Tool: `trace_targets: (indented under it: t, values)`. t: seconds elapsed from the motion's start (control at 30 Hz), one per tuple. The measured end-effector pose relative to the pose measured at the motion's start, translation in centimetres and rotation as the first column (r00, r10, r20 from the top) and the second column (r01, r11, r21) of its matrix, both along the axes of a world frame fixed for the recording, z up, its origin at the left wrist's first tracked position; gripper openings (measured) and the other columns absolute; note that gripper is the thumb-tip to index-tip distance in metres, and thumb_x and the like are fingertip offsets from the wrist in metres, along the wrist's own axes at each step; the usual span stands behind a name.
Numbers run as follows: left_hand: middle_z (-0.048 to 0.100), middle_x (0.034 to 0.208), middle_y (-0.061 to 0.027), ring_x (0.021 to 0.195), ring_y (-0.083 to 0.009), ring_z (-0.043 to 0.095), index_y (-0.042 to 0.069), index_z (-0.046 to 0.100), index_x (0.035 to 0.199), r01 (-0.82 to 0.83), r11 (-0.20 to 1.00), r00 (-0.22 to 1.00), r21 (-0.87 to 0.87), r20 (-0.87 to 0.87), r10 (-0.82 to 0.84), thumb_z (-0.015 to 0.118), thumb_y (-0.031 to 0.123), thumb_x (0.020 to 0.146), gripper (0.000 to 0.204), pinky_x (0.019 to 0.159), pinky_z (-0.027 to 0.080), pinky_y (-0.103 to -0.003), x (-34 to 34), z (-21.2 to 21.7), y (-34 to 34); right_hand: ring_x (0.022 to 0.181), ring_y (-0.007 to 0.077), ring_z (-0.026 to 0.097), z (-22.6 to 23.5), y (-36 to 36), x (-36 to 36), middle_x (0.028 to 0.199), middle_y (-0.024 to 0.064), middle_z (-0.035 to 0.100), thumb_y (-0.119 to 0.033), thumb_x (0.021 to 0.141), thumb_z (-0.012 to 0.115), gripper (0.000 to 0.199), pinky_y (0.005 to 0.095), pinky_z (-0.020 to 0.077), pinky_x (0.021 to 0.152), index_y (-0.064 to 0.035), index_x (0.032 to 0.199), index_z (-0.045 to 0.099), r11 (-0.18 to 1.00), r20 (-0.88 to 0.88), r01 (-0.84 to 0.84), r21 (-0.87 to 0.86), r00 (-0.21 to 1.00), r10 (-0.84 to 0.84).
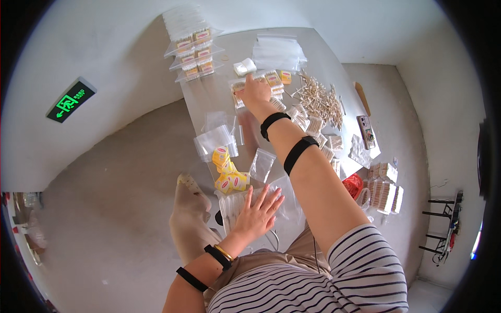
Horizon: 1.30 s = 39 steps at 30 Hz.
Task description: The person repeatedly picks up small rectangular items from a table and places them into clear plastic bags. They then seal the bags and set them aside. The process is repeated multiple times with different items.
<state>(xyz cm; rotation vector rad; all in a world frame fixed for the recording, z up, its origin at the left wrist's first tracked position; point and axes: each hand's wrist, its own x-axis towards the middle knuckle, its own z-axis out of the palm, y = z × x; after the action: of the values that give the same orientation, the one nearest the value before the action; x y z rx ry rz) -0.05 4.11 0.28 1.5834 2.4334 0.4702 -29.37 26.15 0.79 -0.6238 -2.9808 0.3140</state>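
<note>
The left hand [254, 213] is lying open, fingers spread, on clear plastic bags [232, 208], while the right hand [255, 91] is reaching among cotton-swab packs [273, 79] around its fingers, its grip impossible to tell, and loose swabs [319, 99] are lying to its right.

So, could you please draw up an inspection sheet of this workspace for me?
Surface: grey table, partly covered.
Job's things: swab packs, heaped loose swabs, clear bags, yellow packets.
Clutter: phone near the table's right edge.
Hands: left hand flat on clear plastic, fingers spread; right hand at the swab packs, grip unclear.
Cables: thin dark cord by the lap; source not clear.
Surroundings: green lit sign on the left wall; stacked white bundles right of the table.
</note>
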Motion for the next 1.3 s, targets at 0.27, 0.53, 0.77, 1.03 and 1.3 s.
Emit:
trace_targets:
  t: [0.27,0.53,0.77,1.03,1.3]
  values:
    - [0.023,0.174,-0.0034,0.160,-0.0322,0.021,0.018,0.031,0.166,0.017,1.000,1.000,0.013,0.025,-0.017,0.059,0.036,0.098,0.076,0.126,0.018,-0.067,-0.3,-0.1,0.1,0.112,0.0355,0.067,0.0,0.9,-1.5,0.107,0.0154,0.077,-0.051,0.078,0.084,0.060,0.0429,0.0511,0.099,-0.0076,0.116,0.068,0.930,-0.052,0.178,-0.321,0.977,-0.205]
    - [0.024,0.174,-0.0029,0.161,-0.0325,0.019,0.018,0.032,0.166,0.009,1.000,1.000,0.001,0.010,-0.009,0.060,0.040,0.098,0.077,0.125,0.017,-0.069,-0.3,0.2,-0.1,0.122,0.0423,0.059,-0.6,4.0,-0.3,0.142,0.0238,0.056,-0.046,0.083,0.076,0.057,0.0480,0.0406,0.112,-0.0036,0.120,0.067,0.969,0.028,0.240,-0.059,0.971,-0.239]
    - [0.026,0.173,-0.0029,0.160,-0.0326,0.020,0.019,0.033,0.165,0.030,0.999,1.000,0.027,0.008,-0.030,0.062,0.041,0.097,0.077,0.125,0.016,-0.068,-0.1,0.4,0.4,0.120,0.0353,0.060,-1.4,3.7,1.1,0.130,0.0216,0.061,-0.023,0.079,0.086,0.057,0.0418,0.0525,0.097,-0.0008,0.124,0.058,0.949,-0.262,0.047,-0.311,0.956,-0.133]
    - [0.029,0.171,-0.0041,0.159,-0.0335,0.022,0.016,0.036,0.163,0.010,0.997,0.999,0.072,-0.046,-0.007,0.062,0.040,0.096,0.076,0.126,0.015,-0.067,0.3,-0.3,0.3,0.107,0.0232,0.068,5.2,8.4,18.7,0.117,0.0160,0.071,-0.016,0.081,0.086,0.071,0.0353,0.0530,0.092,0.0025,0.143,0.056,0.773,-0.326,-0.131,-0.621,0.940,-0.103]
    - [0.031,0.171,-0.0047,0.158,-0.0349,0.026,0.018,0.036,0.164,0.014,0.997,0.983,0.071,-0.185,0.000,0.065,0.040,0.094,0.079,0.125,0.018,-0.067,0.2,-1.1,-0.2,0.107,0.0184,0.067,0.1,10.7,43.2,0.119,0.0130,0.070,-0.004,0.087,0.076,0.058,0.0330,0.0539,0.094,0.0096,0.140,0.056,0.243,0.075,0.153,-0.958,0.950,-0.302]
